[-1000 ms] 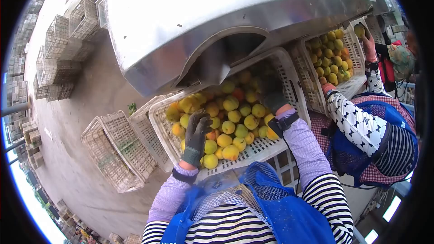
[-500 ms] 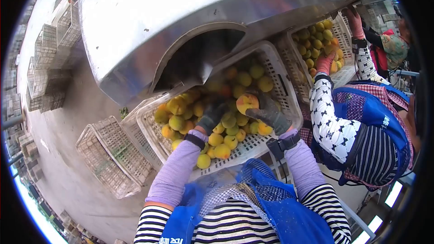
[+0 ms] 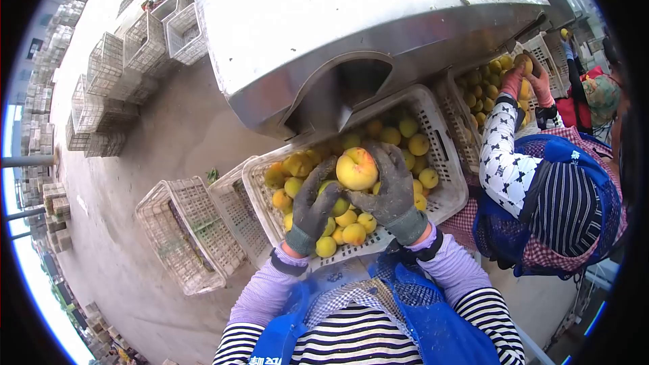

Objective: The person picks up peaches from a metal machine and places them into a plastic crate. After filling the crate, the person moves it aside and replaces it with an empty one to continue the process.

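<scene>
Above the crate [image 3: 449,189], right hand [image 3: 393,192] grip holding a peach [image 3: 356,169], left hand [image 3: 312,208] grip unclear, palm hidden

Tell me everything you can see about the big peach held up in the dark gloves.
The peach is round and plump, mostly yellow with an orange-red blush across its top, and looks whole. It is raised above the other fruit in the white slotted plastic crate. The gloved right hand cups its right side and underside. The left hand lays its fingers against the lower left, though whether they grip is unclear.
</scene>
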Available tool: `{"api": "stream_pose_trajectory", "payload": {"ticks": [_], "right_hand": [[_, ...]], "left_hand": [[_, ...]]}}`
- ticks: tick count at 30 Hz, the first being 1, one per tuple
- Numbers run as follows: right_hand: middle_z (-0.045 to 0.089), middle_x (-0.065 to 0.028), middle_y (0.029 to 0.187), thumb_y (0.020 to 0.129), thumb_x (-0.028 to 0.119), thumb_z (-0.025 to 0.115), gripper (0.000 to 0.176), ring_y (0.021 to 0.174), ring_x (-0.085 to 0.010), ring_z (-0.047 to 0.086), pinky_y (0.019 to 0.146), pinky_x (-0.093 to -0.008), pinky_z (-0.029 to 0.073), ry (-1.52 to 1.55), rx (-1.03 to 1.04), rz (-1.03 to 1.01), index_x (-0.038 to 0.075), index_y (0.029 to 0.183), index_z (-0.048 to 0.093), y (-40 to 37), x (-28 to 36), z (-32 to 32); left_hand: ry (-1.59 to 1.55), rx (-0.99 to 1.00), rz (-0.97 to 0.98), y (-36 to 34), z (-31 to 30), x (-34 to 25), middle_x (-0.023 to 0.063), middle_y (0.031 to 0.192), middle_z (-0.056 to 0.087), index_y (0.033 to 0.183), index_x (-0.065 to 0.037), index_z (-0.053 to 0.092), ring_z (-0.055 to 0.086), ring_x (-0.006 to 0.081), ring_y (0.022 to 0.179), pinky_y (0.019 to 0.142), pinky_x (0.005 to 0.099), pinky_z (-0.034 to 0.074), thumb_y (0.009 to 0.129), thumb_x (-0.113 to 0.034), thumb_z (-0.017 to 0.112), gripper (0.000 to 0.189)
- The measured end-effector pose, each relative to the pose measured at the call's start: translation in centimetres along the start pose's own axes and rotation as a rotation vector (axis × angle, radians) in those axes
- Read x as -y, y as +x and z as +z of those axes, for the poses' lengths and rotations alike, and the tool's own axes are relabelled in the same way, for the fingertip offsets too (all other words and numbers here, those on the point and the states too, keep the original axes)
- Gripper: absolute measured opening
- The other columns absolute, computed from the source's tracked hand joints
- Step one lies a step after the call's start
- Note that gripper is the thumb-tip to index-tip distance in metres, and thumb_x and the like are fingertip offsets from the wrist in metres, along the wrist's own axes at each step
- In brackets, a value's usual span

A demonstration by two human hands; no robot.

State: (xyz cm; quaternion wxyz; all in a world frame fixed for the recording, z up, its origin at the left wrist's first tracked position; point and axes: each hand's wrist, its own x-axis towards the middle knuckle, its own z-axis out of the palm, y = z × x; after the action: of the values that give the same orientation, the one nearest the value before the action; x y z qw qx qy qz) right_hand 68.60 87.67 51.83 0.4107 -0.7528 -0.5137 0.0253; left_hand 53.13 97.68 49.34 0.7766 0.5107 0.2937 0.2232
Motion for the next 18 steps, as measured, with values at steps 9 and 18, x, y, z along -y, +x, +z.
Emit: {"api": "stream_pose_trajectory", "payload": {"ticks": [9,18], "right_hand": [[0.065,-0.0199,0.108,0.066,0.049,0.086,0.079,0.093,-0.0376,0.065,0.074,-0.0468,0.054,-0.254,0.077,-0.038,0.003,0.125,0.061,11.2,-4.9,7.5],[0.061,-0.0169,0.125,0.068,0.05,0.084,0.076,0.104,-0.0355,0.064,0.081,-0.0465,0.053,-0.033,0.236,-0.074,0.009,0.127,0.061,4.5,2.3,1.2]], "left_hand": [[-0.801,-0.023,-0.056,0.0,-2.5,-1.3,0.0197,0.14,0.053,0.143,0.005,0.045,0.052,0.0304,0.129,0.114,0.0425,0.04,0.098,-0.018,0.048,0.051],[-0.756,-0.032,-0.149,1.0,-1.7,-0.4,0.0159,0.143,0.05,0.142,0.003,0.044,0.052,0.0304,0.129,0.109,0.046,0.043,0.107,-0.035,0.046,0.052]]}}
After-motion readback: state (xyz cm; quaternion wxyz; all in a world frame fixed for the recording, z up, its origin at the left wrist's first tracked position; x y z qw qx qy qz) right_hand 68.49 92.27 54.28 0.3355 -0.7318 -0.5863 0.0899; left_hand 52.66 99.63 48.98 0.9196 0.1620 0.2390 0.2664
